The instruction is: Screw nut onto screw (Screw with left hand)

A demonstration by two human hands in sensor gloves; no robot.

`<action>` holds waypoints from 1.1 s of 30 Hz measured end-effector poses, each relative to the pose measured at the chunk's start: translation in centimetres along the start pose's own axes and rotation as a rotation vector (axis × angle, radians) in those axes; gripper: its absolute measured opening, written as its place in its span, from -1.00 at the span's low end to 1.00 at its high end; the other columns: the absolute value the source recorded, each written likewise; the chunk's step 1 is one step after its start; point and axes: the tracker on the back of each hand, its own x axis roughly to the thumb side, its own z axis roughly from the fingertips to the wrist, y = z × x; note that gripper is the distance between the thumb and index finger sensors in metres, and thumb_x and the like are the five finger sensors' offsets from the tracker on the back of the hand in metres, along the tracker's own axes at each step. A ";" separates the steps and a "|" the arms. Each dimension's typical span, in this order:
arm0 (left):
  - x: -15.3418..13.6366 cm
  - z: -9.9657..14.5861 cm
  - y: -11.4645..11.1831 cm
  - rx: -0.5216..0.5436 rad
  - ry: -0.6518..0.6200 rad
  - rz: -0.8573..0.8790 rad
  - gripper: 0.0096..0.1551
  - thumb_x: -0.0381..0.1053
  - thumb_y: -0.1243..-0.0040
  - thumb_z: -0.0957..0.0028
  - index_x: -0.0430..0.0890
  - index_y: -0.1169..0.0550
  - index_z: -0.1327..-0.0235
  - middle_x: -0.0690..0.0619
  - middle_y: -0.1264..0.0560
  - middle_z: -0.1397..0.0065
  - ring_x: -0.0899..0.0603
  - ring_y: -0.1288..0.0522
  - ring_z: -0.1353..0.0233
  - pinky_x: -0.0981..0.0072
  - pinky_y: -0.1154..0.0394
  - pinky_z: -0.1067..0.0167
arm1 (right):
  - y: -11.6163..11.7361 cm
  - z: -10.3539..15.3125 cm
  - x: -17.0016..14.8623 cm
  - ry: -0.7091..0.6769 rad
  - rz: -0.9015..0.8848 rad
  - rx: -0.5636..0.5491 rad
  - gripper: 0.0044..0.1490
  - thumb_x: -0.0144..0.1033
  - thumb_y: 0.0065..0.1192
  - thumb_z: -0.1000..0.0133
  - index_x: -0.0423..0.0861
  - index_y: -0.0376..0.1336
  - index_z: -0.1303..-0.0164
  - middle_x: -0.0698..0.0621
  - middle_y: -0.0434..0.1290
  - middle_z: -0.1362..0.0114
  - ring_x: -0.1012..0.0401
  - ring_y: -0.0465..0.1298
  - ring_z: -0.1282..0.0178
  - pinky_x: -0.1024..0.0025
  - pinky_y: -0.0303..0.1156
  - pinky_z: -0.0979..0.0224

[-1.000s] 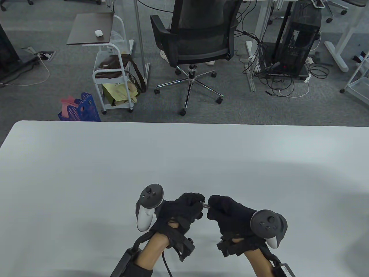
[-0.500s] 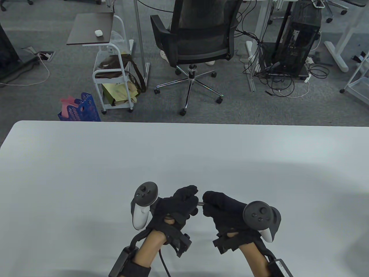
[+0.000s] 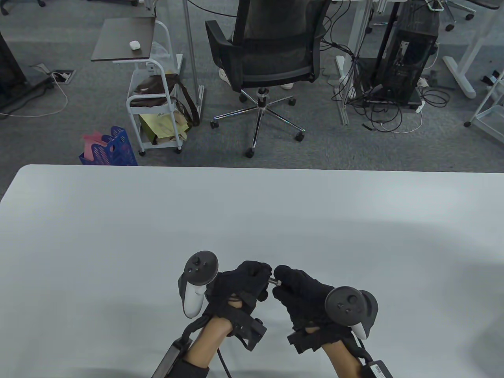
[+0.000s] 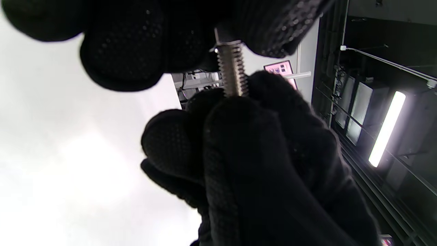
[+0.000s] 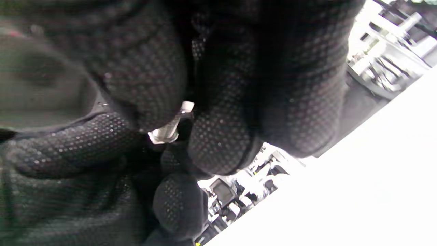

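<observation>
A silver threaded screw (image 3: 273, 281) is held level between my two hands, just above the white table (image 3: 157, 220) near its front edge. My left hand (image 3: 264, 275) pinches the end with the nut (image 4: 219, 41), whose edge barely shows under my left fingertips (image 4: 269, 30). The bare thread (image 4: 233, 70) runs from there into my right hand (image 3: 280, 280), which grips the screw's other end. In the right wrist view a short piece of metal (image 5: 168, 130) shows between my right fingers (image 5: 222, 136) and the left glove (image 5: 68, 150). The screw's head is hidden.
The white table stretches wide to both sides and ahead of my hands. Beyond its far edge stand a black office chair (image 3: 271, 55), a white trolley (image 3: 153, 98) and a blue crate (image 3: 112, 147) on the grey carpet.
Both hands have drifted a little to the left, the right hand more, still joined on the screw. The left fingers have shifted around the screw's end.
</observation>
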 end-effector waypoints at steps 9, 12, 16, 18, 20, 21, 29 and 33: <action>-0.9 0.1 -0.1 -0.034 0.048 0.006 -0.22 0.20 -0.20 0.09 -0.30 -0.54 -0.24 -0.40 -0.54 -0.20 -0.47 -0.58 -0.02 -0.30 -0.43 0.02 | -0.6 0.4 -0.2 -0.044 0.002 -0.026 -0.42 -0.24 0.63 0.24 -0.09 0.51 0.00 -0.09 0.71 -0.05 0.20 0.88 0.27 0.27 0.86 0.12; -0.6 0.1 -0.3 -0.064 0.043 0.008 -0.36 0.11 -0.21 0.07 -0.30 -0.60 -0.10 -0.37 -0.59 -0.10 -0.44 -0.61 0.06 -0.28 -0.45 0.08 | -0.5 0.5 -0.4 -0.039 -0.006 -0.015 -0.42 -0.25 0.62 0.24 -0.09 0.50 0.00 -0.09 0.71 -0.05 0.20 0.88 0.27 0.26 0.86 0.12; -0.2 -0.1 -0.4 -0.150 -0.003 0.044 -0.37 0.01 -0.19 0.05 -0.25 -0.48 -0.25 -0.31 -0.51 -0.19 -0.39 -0.57 -0.01 -0.24 -0.43 0.01 | -0.7 0.6 -0.6 -0.035 -0.028 -0.025 -0.42 -0.24 0.62 0.23 -0.08 0.50 0.00 -0.08 0.70 -0.05 0.20 0.88 0.27 0.26 0.86 0.12; -0.3 0.0 -0.4 -0.157 0.000 0.063 -0.22 0.10 -0.16 0.04 -0.25 -0.38 -0.40 -0.34 -0.47 -0.25 -0.41 -0.56 -0.06 -0.25 -0.41 -0.02 | -0.8 0.6 -0.7 -0.029 -0.042 -0.031 -0.42 -0.24 0.62 0.23 -0.08 0.49 -0.01 -0.08 0.70 -0.06 0.20 0.88 0.26 0.26 0.85 0.12; -0.6 0.2 -0.1 -0.091 0.020 0.030 -0.12 0.19 -0.16 0.06 -0.28 -0.35 -0.44 -0.39 -0.45 -0.28 -0.45 -0.55 -0.07 -0.28 -0.40 -0.02 | -0.8 0.6 -0.8 -0.025 -0.044 -0.024 -0.42 -0.24 0.61 0.23 -0.08 0.49 -0.01 -0.08 0.70 -0.06 0.20 0.87 0.26 0.25 0.85 0.11; -0.8 0.2 0.0 -0.061 0.031 0.011 -0.13 0.20 -0.16 0.07 -0.30 -0.41 -0.40 -0.41 -0.48 -0.26 -0.46 -0.56 -0.04 -0.29 -0.41 0.00 | -0.8 0.6 -0.9 -0.024 -0.044 -0.022 -0.42 -0.24 0.61 0.23 -0.07 0.49 -0.01 -0.08 0.70 -0.06 0.20 0.87 0.26 0.26 0.85 0.11; 0.0 0.0 -0.5 -0.104 -0.019 -0.034 -0.38 0.04 -0.20 0.06 -0.30 -0.55 -0.16 -0.38 -0.52 -0.18 -0.44 -0.57 0.00 -0.29 -0.41 0.02 | -0.8 0.6 -1.0 -0.022 -0.055 -0.018 -0.43 -0.23 0.60 0.22 -0.06 0.49 -0.02 -0.07 0.69 -0.07 0.20 0.87 0.25 0.26 0.84 0.10; 0.2 0.1 -0.6 -0.139 -0.045 -0.013 -0.29 0.05 -0.14 0.03 -0.27 -0.43 -0.34 -0.36 -0.48 -0.24 -0.43 -0.55 -0.05 -0.27 -0.40 -0.02 | -1.1 0.6 -1.1 -0.010 -0.087 -0.036 -0.43 -0.23 0.60 0.22 -0.06 0.49 -0.02 -0.07 0.69 -0.07 0.20 0.87 0.25 0.25 0.84 0.10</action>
